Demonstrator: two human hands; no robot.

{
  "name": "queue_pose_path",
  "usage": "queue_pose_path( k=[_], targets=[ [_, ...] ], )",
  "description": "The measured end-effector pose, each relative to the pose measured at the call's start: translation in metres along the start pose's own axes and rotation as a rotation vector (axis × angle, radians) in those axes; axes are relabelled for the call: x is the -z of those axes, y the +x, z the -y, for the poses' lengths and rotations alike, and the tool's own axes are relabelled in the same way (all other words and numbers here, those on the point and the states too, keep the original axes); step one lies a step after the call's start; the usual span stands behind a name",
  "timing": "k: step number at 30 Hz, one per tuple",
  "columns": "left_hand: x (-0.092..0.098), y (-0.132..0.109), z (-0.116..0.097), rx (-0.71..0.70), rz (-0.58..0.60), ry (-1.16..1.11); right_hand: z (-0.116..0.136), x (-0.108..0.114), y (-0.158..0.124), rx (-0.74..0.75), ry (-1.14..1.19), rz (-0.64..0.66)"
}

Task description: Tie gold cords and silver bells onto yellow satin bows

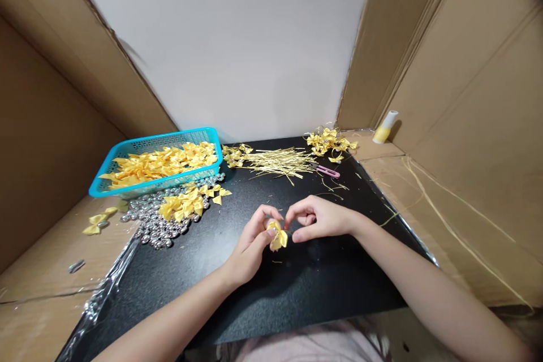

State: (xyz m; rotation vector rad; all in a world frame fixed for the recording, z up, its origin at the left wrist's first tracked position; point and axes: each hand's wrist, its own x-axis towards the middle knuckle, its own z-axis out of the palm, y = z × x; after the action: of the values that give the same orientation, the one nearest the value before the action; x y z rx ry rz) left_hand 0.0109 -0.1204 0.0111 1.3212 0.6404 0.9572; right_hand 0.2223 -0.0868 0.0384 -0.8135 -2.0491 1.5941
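Over the middle of the black table, my left hand (pixel 251 244) is closed, pinching a yellow satin bow (pixel 279 239) between thumb and fingers. A small shiny bit shows at the bow's middle, partly covered by the thumb. My right hand (pixel 326 218) is just right of the bow, its index finger curved and its thumb apart from it. Nothing shows between those fingertips. Beyond my hands lies a bundle of thin gold twist ties (pixel 282 162), with a pink-handled cutter (pixel 328 171) at its right end.
A blue basket (pixel 156 185) full of yellow bows stands at the back left. Silvery beads (pixel 159 233) and loose bows (pixel 184 206) lie before it. More bows with ties (pixel 328 142) are piled at the back right. A thread cone (pixel 385 128) stands near the cardboard wall.
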Motion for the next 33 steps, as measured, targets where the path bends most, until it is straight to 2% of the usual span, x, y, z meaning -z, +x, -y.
queue_pose_path(
  k=[6, 11, 15, 17, 19, 22, 25, 29, 31, 33],
  targets=[
    [0.009, 0.002, 0.000, 0.067, 0.040, -0.099, 0.001, -0.011, 0.002, 0.014, 0.164, 0.102],
    [0.008, 0.005, -0.003, 0.106, 0.022, -0.218, 0.000, -0.011, 0.003, 0.140, 0.417, 0.121],
    [0.007, 0.007, -0.004, 0.101, -0.021, -0.228, 0.000, -0.015, 0.003, 0.065, 0.422, 0.072],
    [0.008, 0.007, -0.003, 0.096, -0.019, -0.200, -0.001, -0.017, 0.004, 0.026, 0.408, -0.009],
    [0.011, 0.008, -0.002, 0.077, -0.037, -0.146, -0.003, -0.016, 0.006, 0.018, 0.372, -0.150],
    [0.015, 0.009, 0.001, 0.030, -0.097, -0.055, -0.011, -0.006, 0.009, -0.045, 0.202, -0.390],
    [0.018, 0.010, 0.001, 0.003, -0.125, -0.014, -0.021, 0.003, 0.010, -0.121, 0.062, -0.553],
    [0.017, 0.009, -0.003, -0.003, -0.121, 0.025, -0.019, -0.008, 0.012, -0.091, -0.079, -0.736],
    [0.015, 0.009, -0.006, -0.010, -0.100, 0.063, -0.012, -0.021, 0.014, -0.004, -0.051, -0.654],
    [0.013, 0.009, -0.009, -0.019, -0.058, 0.100, -0.006, -0.032, 0.016, 0.035, 0.133, -0.438]
  ],
)
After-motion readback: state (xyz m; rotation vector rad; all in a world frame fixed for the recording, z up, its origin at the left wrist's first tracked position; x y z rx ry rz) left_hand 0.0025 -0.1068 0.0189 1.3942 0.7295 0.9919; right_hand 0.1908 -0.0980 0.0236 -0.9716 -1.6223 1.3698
